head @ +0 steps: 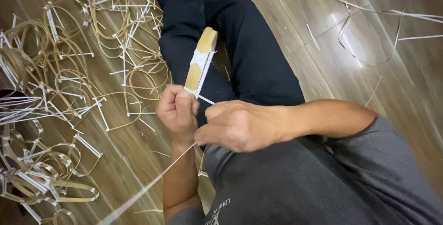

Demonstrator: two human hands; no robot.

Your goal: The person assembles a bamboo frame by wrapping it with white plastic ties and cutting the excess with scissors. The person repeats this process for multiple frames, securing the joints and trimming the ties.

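Left hand (pixel 177 109) is fisted tight around the lower end of a bent bamboo strip hoop (pixel 203 59), thumb on top. Right hand (pixel 240 126) sits just right of it, fingers pinched shut on a thin white binding strip (pixel 206 99) that runs from the hoop's lower end into the pinch. Both grips are narrow and closed on material.

The hoop stands edge-on above the left hand, over the person's dark trouser leg (pixel 249 54). A white wrap (pixel 202 60) already crosses the hoop's middle in an X, so one tie looks done. The lower joint near the left thumb looks like the one in hand; whether it is knotted I cannot tell, since the hands hide it. A long loose tail of strip (pixel 152 186) trails from below the hands down toward the lower left, uncut, so I judge trimming is left.

Left of the hoop, a big pile of finished bound hoops (pixel 69 91) with white ties covers the wood floor (pixel 295 63), suggesting many pieces are complete. Right of the hoop, well apart, loose white strips (pixel 369 26) lie on the floor, apparently unused stock or offcuts. Grey shirt sleeve (pixel 360 160) fills the area below the hoop on the right.
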